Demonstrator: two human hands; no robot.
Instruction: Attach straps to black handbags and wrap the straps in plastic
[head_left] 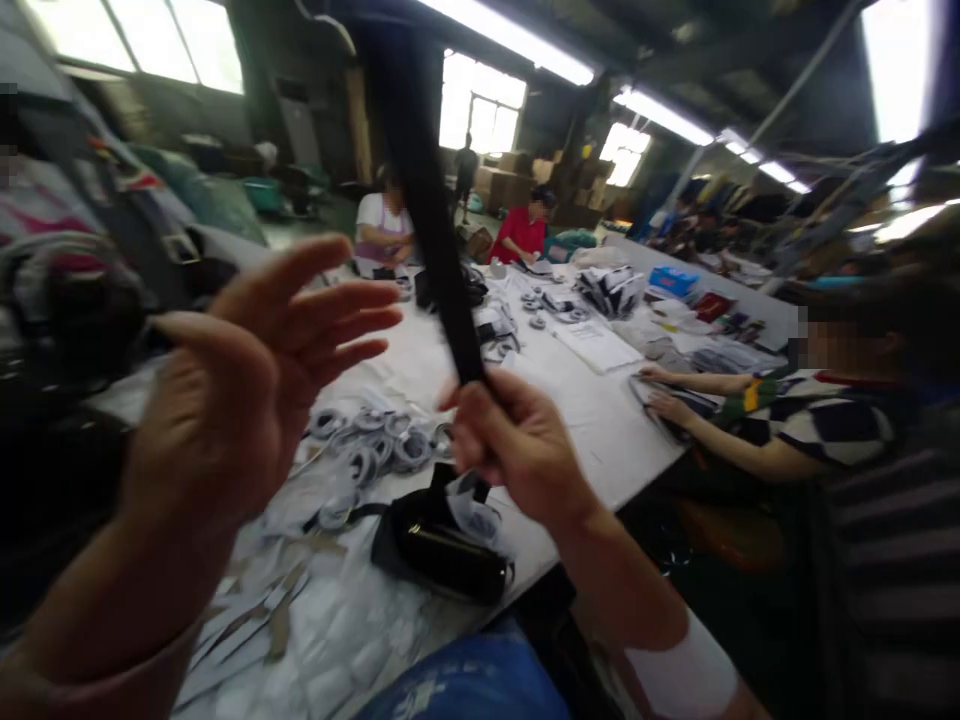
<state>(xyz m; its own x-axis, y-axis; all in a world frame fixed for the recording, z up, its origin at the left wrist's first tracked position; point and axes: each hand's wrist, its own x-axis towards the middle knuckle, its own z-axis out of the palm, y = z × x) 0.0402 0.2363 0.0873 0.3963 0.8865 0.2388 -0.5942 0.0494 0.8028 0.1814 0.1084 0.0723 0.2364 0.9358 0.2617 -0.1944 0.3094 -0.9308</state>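
My right hand (517, 440) is closed around the lower end of a long black strap (427, 190), which runs upward past the top of the view. Fingers apart, my left hand (255, 370) is raised to the left of the strap and holds nothing. Below my right hand, a glossy black rounded item (450, 550) with a dark strap and a grey-white piece on it lies on the white table (600, 450). What it is exactly I cannot tell. Beside it lie several grey ring-shaped rolls (375, 445) in a heap.
Clear plastic bags and scrap strips (322, 610) cover the near left of the table. A person in a checkered top (825, 430) works at the right edge. Two more people (517, 235) sit at the far end. Further back, white sheets (596, 345) and a blue box (673, 281) lie on the table.
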